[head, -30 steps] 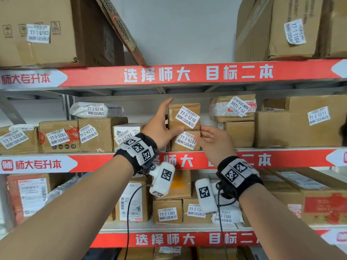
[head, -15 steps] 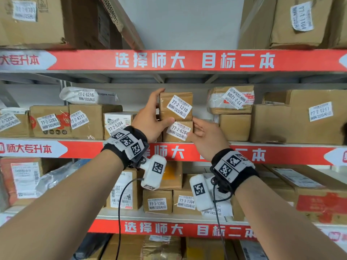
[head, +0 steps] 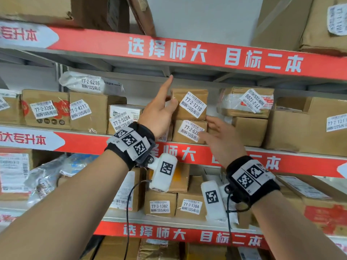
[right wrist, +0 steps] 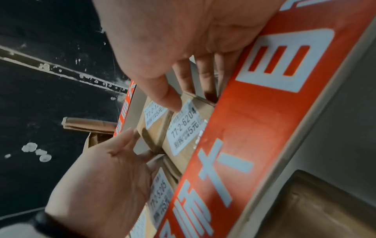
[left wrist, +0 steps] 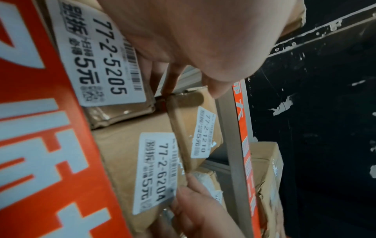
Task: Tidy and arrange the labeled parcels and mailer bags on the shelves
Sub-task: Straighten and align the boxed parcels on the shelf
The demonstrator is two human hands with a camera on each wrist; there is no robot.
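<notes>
From the head view we log the middle shelf with box 77-2-1210 stacked on box 77-2-6204; only the left wrist view shows box 77-2-5205 beside them. Our left hand lies fingers straight against the upper box's left side; our right hand, fingers spread and relaxed, touches the lower box's right edge, covering its label's last digit.
</notes>
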